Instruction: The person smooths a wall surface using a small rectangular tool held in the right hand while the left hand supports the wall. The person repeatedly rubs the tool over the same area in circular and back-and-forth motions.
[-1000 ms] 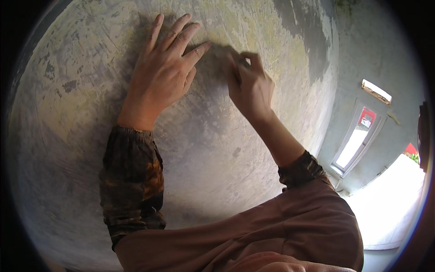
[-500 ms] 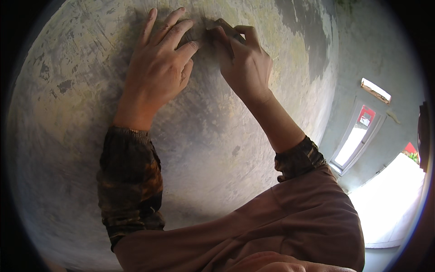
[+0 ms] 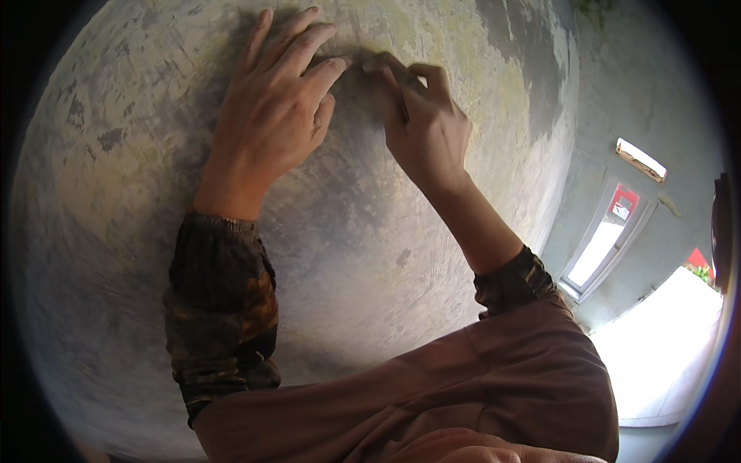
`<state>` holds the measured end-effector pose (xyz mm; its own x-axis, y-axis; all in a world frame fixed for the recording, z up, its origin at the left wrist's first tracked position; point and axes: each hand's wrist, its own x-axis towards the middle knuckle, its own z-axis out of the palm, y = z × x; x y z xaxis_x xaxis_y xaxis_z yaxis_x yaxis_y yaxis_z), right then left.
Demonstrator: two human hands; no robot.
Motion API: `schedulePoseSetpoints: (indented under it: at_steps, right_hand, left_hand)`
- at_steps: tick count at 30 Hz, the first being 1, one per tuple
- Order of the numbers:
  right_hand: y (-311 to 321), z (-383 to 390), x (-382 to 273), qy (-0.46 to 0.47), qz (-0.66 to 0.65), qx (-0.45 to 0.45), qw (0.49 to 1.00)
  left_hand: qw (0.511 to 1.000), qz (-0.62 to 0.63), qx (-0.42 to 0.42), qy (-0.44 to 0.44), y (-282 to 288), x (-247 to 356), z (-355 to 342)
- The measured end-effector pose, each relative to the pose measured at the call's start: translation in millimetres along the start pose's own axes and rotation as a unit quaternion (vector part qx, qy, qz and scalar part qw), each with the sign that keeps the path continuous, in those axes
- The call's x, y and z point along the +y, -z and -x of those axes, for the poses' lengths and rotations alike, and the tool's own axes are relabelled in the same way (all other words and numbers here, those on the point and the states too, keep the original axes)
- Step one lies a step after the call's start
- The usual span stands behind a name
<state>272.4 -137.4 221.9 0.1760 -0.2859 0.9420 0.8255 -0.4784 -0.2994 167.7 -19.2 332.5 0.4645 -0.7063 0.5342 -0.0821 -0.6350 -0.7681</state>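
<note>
Rough grey plastered wall (image 3: 324,255) fills my view, my left hand (image 3: 270,123) spread flat against it while my right hand (image 3: 424,131) pinches a small dark piece (image 3: 378,63) that could slip from my fingertips.
</note>
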Motion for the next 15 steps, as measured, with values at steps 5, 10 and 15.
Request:
schedulePoseSetpoints:
  at_steps: [5, 10, 15]
  right_hand:
    - [-3.1, -4.3, 3.7, 0.018, -0.011, 0.009, 1.000]
    - [-2.5, -7.9, 5.1, 0.028, -0.017, 0.022, 0.999]
    - [4.2, -1.8, 2.5, 0.003, -0.021, -0.004, 1.000]
  left_hand:
    - [1.000, 0.002, -0.004, 0.000, 0.4, 1.0, -2.1]
    - [1.000, -0.002, -0.002, 0.000, -0.3, -0.4, -4.3]
    - [1.000, 0.004, 0.000, 0.004, -1.1, 0.6, -3.1]
